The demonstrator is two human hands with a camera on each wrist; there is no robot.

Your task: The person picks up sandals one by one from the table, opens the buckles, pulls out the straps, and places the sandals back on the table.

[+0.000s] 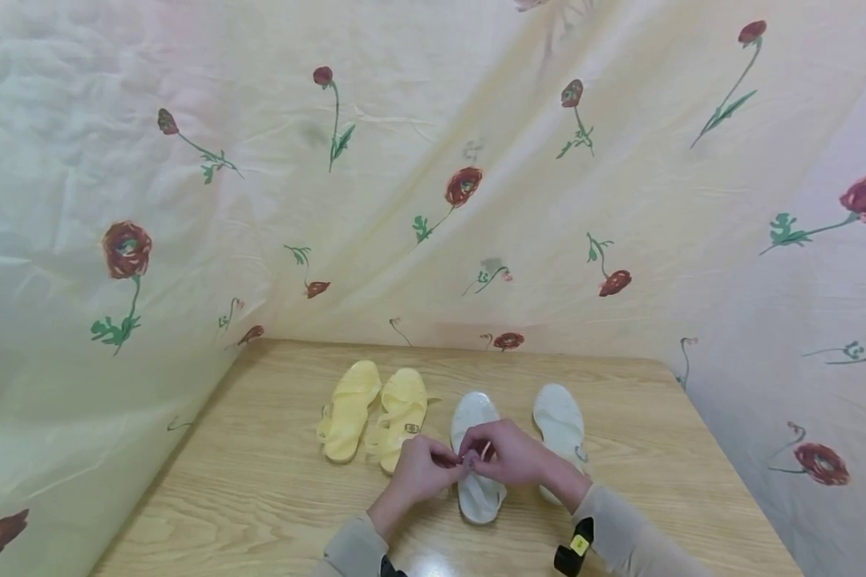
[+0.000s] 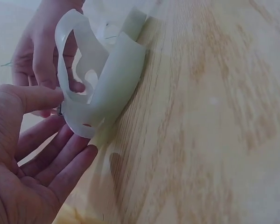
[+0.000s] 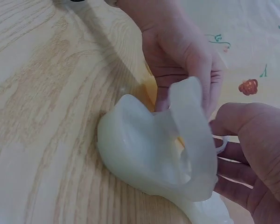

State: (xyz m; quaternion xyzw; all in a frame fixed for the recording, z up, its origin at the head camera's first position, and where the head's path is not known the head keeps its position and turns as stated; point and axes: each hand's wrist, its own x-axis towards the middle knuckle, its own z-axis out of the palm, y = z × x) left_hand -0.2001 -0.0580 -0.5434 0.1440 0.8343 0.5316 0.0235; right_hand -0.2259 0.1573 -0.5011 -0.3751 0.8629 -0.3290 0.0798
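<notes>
A white sandal (image 1: 479,501) lies on the wooden table, its heel toward me. My left hand (image 1: 418,474) pinches its ankle strap from the left. From the right, my right hand (image 1: 511,453) pinches the strap by the buckle, fingertips close to those of the left. In the left wrist view the strap (image 2: 79,49) loops up over the sandal's heel, with a small metal buckle (image 2: 59,110) partly hidden by the fingers. The right wrist view shows the raised strap (image 3: 191,135) between both hands. Right of these hands lies the other white sandal (image 1: 559,417), partly covered by my right forearm.
A pair of yellow sandals stands to the left: one yellow sandal (image 1: 350,409) farther out, the other yellow sandal (image 1: 404,397) nearer my left hand. Flower-printed cloth (image 1: 404,240) hangs behind and on both sides of the wooden table (image 1: 260,481).
</notes>
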